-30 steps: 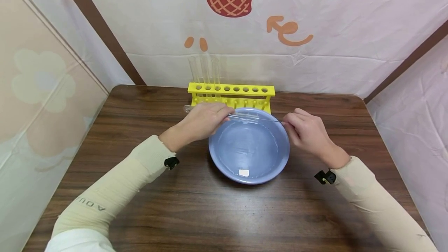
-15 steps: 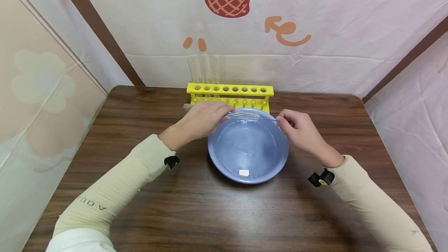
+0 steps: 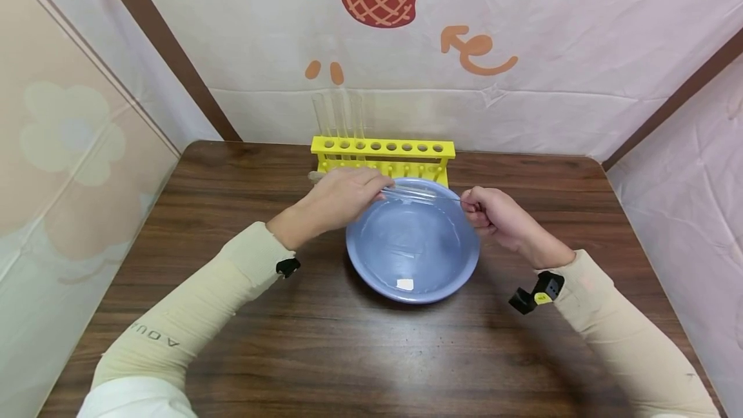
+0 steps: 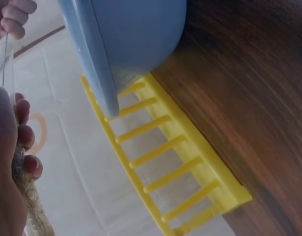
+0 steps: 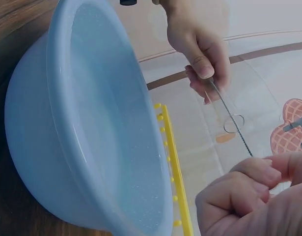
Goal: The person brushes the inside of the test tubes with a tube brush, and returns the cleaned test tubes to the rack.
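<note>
My left hand [image 3: 344, 202] grips a clear glass test tube [image 3: 413, 194], held sideways over the far side of a blue basin [image 3: 356, 263] of water. The fingers of my right hand [image 3: 493, 215] pinch the thin wire handle of a test tube brush [image 5: 234, 120], whose twisted wire runs into the tube's open mouth. In the left wrist view, the brush's pale bristles [image 4: 37, 211] show inside the tube beyond my left fingers, toward its other end. In the right wrist view the tube's round rim circles the wire between my hands. My left palm hides the tube's middle.
Behind the basin stands a yellow test tube rack [image 3: 383, 146], with 3 clear test tubes [image 3: 340, 118] upright in its left holes. The brown wooden table [image 3: 348, 360] meets a printed cloth [image 3: 551, 50] at the back.
My right hand has moved slightly left toward the tube's mouth and turned at the wrist. The bristles have slid into the tube's far end, left of my left hand, which stays nearly still.
</note>
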{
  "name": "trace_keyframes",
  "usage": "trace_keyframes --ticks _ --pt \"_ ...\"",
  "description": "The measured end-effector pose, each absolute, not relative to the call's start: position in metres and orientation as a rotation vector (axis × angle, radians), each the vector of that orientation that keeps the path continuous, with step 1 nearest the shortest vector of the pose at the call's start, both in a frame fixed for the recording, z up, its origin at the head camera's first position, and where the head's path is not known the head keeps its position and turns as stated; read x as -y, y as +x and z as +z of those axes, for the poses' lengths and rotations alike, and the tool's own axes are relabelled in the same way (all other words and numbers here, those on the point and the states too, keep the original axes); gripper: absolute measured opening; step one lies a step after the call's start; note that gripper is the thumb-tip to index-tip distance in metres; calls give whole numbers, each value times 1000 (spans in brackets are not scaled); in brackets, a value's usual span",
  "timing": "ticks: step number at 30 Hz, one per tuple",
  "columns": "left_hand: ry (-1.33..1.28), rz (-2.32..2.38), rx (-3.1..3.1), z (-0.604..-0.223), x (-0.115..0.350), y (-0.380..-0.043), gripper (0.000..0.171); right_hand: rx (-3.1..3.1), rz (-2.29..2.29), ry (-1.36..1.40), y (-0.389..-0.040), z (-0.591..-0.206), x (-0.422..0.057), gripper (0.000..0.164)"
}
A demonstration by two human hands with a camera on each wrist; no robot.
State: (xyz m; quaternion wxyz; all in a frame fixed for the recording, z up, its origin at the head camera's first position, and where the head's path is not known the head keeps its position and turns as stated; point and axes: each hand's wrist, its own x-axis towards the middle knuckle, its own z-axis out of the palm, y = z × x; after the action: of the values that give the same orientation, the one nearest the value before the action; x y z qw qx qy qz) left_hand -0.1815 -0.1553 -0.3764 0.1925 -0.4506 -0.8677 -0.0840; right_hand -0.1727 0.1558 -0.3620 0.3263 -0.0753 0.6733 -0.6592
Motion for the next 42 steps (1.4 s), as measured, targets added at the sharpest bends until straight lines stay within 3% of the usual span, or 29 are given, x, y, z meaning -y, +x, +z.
trace_keyframes --ticks 12,18,28,37,42 --pt "-1281 -238 2456 -375 158 -182 24 -1990 -1771 -487 -174 -370 -165 20" --pt "-1282 -252 2444 -376 161 -182 22 -2349 -1588 -751 -178 -376 -173 18" --pt "-1271 -270 2478 -377 166 -180 24 -2767 -1340 -1195 -181 -387 -194 29" --pt "-1254 -289 2471 -379 174 -179 23 -3035 -1078 -1602 -184 -389 -210 15" --pt "-1247 -288 2493 -378 175 -178 24 -3173 -799 -1765 -183 -388 -219 19"
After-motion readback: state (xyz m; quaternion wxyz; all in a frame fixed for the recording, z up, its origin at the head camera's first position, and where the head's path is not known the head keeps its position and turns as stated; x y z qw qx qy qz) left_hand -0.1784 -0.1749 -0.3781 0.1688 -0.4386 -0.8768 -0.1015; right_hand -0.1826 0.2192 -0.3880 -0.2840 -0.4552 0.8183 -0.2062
